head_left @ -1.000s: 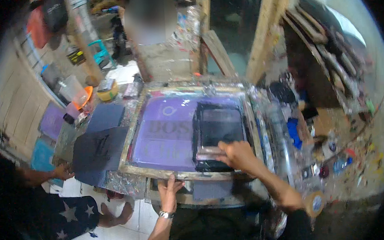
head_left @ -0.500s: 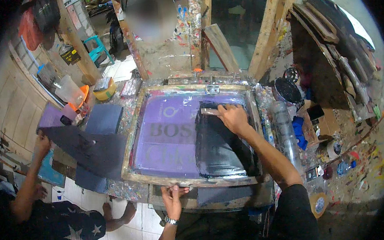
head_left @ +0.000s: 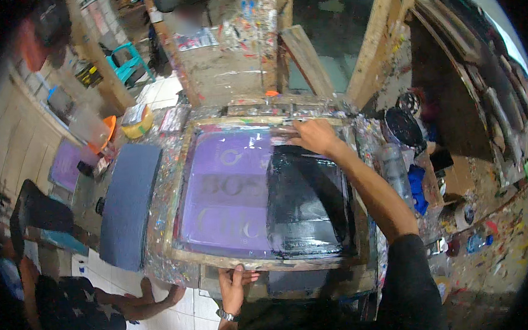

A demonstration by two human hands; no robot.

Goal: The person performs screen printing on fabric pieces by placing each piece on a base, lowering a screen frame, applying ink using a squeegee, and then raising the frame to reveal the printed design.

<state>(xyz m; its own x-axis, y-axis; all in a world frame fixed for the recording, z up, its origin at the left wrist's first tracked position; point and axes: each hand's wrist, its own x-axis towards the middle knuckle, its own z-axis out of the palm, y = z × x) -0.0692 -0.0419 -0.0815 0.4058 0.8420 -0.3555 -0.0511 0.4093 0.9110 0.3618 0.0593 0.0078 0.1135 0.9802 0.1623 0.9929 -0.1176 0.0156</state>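
A wooden-framed printing screen (head_left: 188,261) lies on the bench, its mesh purple on the left with faint lettering, and covered in wet black ink (head_left: 308,192) on the right. My right hand (head_left: 318,138) grips a squeegee (head_left: 282,133) at the far end of the inked strip, near the frame's far rail. At the near rail, my left hand (head_left: 232,288) pinches the wooden edge, thumb on top and fingers beneath. A dark sheet (head_left: 283,281) shows partly under the frame, below its near edge.
At the left, another person (head_left: 73,301) handles a dark sheet (head_left: 43,209). A long dark blue-grey sheet (head_left: 132,203) lies left of the screen. An ink-blackened tub (head_left: 404,127), a clear cylinder (head_left: 394,166) and a blue cloth (head_left: 418,189) are on the right.
My right hand and the squeegee have moved away from me, toward the far rail. My left hand stays at the near rail. The other person's dark sheet has shifted left, off the bench sheet.
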